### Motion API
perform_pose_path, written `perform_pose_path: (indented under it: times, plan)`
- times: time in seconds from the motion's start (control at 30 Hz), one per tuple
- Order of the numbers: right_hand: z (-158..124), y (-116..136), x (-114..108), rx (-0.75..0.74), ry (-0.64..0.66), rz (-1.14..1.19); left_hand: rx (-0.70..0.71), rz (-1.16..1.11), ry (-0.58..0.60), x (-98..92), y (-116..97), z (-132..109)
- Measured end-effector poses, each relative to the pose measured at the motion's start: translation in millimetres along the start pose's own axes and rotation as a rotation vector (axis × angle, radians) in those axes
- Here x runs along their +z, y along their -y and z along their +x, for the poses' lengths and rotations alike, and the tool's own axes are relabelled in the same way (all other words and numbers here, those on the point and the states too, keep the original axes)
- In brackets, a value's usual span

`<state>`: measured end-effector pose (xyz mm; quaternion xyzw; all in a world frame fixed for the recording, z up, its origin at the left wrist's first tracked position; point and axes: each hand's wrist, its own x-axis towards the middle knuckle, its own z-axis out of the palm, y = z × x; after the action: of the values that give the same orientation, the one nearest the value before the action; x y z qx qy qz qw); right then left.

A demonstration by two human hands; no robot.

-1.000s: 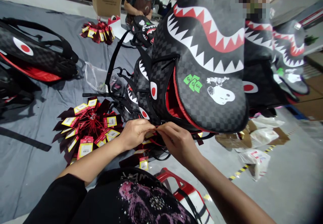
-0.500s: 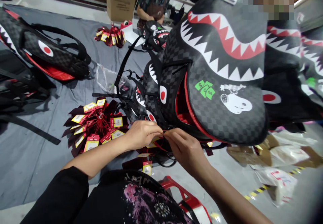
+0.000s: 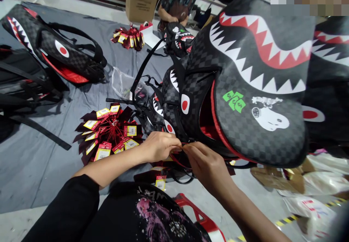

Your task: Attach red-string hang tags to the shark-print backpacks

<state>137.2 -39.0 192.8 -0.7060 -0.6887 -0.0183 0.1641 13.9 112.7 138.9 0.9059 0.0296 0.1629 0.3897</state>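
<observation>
My left hand (image 3: 161,146) and my right hand (image 3: 205,159) meet fingertip to fingertip, both pinched on a thin red string. Right behind them stands a black checkered backpack (image 3: 203,62) with printed shark teeth and a red-and-white eye. Its front flap (image 3: 245,125) hangs open, showing red lining and a red edge. Left of my hands, a fan of red-and-yellow hang tags (image 3: 103,152) lies with red strings gathered in the middle. Another hang tag (image 3: 160,182) lies below my left hand. What is under my fingers is partly hidden.
More shark backpacks lie at the left (image 3: 73,58) and stand at the right (image 3: 327,89). A second tag bunch (image 3: 128,37) and a clear plastic bag (image 3: 120,84) rest on the grey cloth (image 3: 49,169). A co-worker (image 3: 177,2) sits across. A red stool (image 3: 200,213) is below.
The view has turned slightly left, so the bags and tags sit further right in the picture. My hands keep their pinch on the red string, barely moved.
</observation>
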Motion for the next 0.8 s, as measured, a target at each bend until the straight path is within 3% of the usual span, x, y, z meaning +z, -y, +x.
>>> perform_pose_path:
  times: [0.33, 0.5, 0.6, 0.7, 0.8]
  plan:
    - [0.4, 4.4, 4.2, -0.074, 0.079, -0.157, -0.064, 0.103, 0.081, 2.7, -0.7, 3.8]
    - [-0.6, 2.9, 5.8, -0.045, 0.071, -0.159, 0.041, 0.279, 0.047, 8.8, -3.4, 3.7]
    - [0.2, 2.9, 5.2, -0.015, 0.056, -0.176, -0.011, 0.320, -0.018, 17.1, -5.1, 0.3]
    - [0.9, 2.6, 3.7, 0.016, 0.026, -0.130, -0.065, 0.265, -0.108, 24.3, -6.8, -5.3]
    - [1.9, 1.7, 2.8, 0.015, 0.000, -0.067, -0.043, 0.143, -0.111, 27.4, -7.2, -10.2]
